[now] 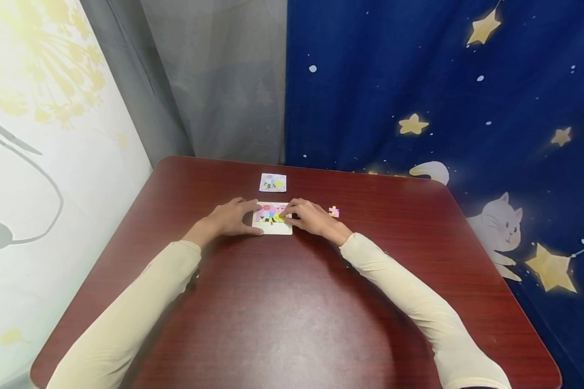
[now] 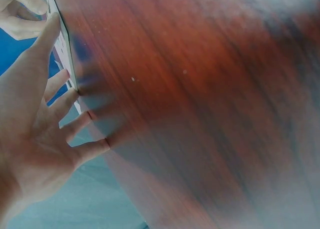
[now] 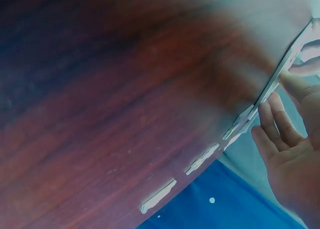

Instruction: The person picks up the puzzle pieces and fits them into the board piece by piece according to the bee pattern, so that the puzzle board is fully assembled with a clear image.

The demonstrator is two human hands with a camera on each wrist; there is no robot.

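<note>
A white-bordered puzzle tray (image 1: 277, 229) lies on the table, with a bright bee picture in its upper part. My left hand (image 1: 230, 217) is at its left side, thumb at the lower corner and index fingertip at the upper one. In the left wrist view the fingers of the left hand (image 2: 45, 114) are spread and fairly straight. My right hand (image 1: 311, 217) reaches over the tray's right side, thumb and index fingertip pinching a yellow puzzle piece (image 1: 279, 216) at the picture. In the right wrist view, the right hand (image 3: 295, 149) partly hides the tray's surface.
A picture card (image 1: 273, 183) with a similar bee lies beyond the tray. To the right of the right hand is a loose pink and yellow puzzle piece (image 1: 333, 211). Several flat pieces (image 3: 202, 159) show edge-on in the right wrist view. Curtains (image 1: 370, 97) hang behind the dark red table (image 1: 282, 302).
</note>
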